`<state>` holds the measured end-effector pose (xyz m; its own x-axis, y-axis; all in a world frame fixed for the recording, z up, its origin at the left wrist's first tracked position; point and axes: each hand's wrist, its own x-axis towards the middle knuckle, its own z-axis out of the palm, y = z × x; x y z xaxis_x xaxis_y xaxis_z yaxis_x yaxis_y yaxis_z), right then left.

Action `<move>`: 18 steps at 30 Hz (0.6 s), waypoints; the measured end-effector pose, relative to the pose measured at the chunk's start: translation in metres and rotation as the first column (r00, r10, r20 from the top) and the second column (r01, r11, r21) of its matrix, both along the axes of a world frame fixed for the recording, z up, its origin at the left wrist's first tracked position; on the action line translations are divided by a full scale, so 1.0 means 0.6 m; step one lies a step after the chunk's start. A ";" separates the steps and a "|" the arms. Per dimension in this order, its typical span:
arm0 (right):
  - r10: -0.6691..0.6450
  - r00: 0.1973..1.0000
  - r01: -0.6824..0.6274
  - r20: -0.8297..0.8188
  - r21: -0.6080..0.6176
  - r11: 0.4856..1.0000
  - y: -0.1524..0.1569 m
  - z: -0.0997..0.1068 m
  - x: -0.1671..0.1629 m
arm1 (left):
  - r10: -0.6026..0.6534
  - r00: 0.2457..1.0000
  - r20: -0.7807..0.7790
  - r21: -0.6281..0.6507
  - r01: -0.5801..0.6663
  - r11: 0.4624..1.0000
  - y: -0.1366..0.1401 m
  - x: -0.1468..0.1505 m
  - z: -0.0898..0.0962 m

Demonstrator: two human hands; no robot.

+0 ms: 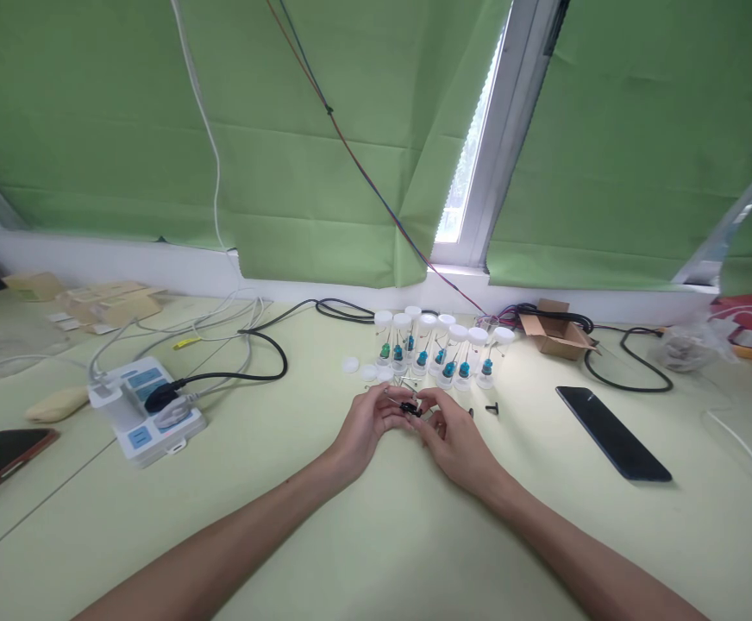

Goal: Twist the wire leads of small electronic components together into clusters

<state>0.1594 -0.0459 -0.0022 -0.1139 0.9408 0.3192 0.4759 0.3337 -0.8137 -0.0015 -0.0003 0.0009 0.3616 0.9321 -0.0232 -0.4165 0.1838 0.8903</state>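
Note:
Between my fingertips is a small black part [410, 408], too small to name more exactly. My left hand [369, 424] is closed on its left side, with a thin metal rod or pin near the fingers. My right hand [452, 431] pinches at the same part from the right, its thumb and forefinger bent inward. Just beyond both hands stand several clear tubes [422, 345] with white caps, holding blue-green pieces, one of them greener. A small black T-shaped piece [492, 408] lies to the right of my right hand.
A white power strip [149, 414] with plugs and cables sits at left. Loose white caps [350, 365] lie left of the tubes. A black phone [612, 433] rests at right, below an open cardboard box [554, 336]. Another phone [7, 461] is at far left.

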 end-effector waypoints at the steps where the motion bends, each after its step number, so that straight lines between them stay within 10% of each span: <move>1: 0.004 1.000 -0.004 -0.005 -0.004 1.000 0.001 -0.001 0.000 | -0.005 1.000 -0.002 0.001 0.005 1.000 0.000 0.000 0.000; 18: -0.005 1.000 0.005 0.006 0.006 1.000 -0.001 0.000 -0.001 | -0.009 1.000 0.001 0.020 0.009 1.000 0.000 0.000 -0.002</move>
